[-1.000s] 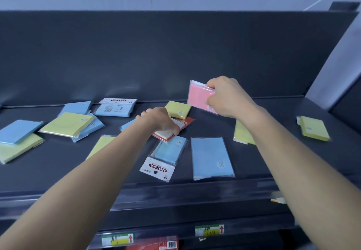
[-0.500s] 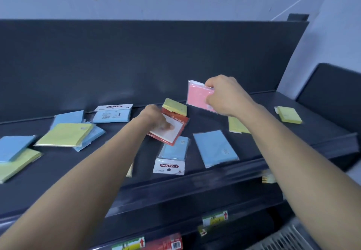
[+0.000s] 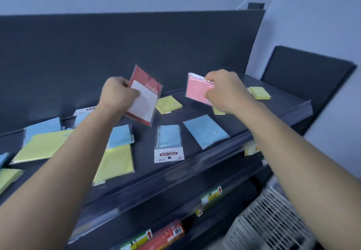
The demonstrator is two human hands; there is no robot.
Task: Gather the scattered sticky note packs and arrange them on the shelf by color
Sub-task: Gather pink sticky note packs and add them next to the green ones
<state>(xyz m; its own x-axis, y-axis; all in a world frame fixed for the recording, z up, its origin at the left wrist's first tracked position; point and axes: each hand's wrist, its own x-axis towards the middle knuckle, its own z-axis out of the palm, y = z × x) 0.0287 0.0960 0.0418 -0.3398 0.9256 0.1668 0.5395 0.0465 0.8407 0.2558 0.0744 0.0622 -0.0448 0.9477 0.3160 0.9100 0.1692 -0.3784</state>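
A red-and-white pack [image 3: 144, 98] is gripped by the left hand [image 3: 117, 93] above the shelf [image 3: 195, 173]. A pink pack [image 3: 196, 89] is pinched by the right hand [image 3: 224, 90]. Blue and yellow packs are scattered below.

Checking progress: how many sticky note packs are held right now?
2: a red pack in the left hand, a pink pack in the right hand, both above the shelf. Others could hide behind them.

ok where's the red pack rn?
Head view, just left of centre: the red pack is held up off the shelf in the left hand, left of the pink pack that the right hand holds.
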